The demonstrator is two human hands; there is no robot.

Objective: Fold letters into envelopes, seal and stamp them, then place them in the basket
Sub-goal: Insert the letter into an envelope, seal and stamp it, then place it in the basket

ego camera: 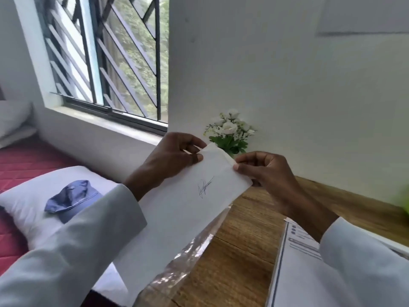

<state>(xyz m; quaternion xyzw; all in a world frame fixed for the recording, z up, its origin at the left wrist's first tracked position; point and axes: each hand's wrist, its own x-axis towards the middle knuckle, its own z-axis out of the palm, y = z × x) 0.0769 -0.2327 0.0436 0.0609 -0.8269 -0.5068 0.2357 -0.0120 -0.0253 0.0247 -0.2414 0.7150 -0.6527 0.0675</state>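
- Blue crumpled cloth cap [72,199] on white pillow [33,207], on red quilted bed [22,160], far left.
- Left hand [170,158], grey sleeve, raised above counter edge; thumb & fingers [194,157] pinch top-left corner of white paper envelope [183,209].
- Envelope held up tilted, between both hands, w/ pen scribble mid-face; lower end hidden behind left sleeve.
- Clear plastic wrap [188,255] under envelope on brown wooden counter [243,240].
- Right hand [265,171] pinches envelope's top-right flap edge, fingers curled.
- White artificial flowers [230,131] behind hands, pot mostly hidden.
- White printed sheet [294,273] lower right, partly under right sleeve; text blurred.
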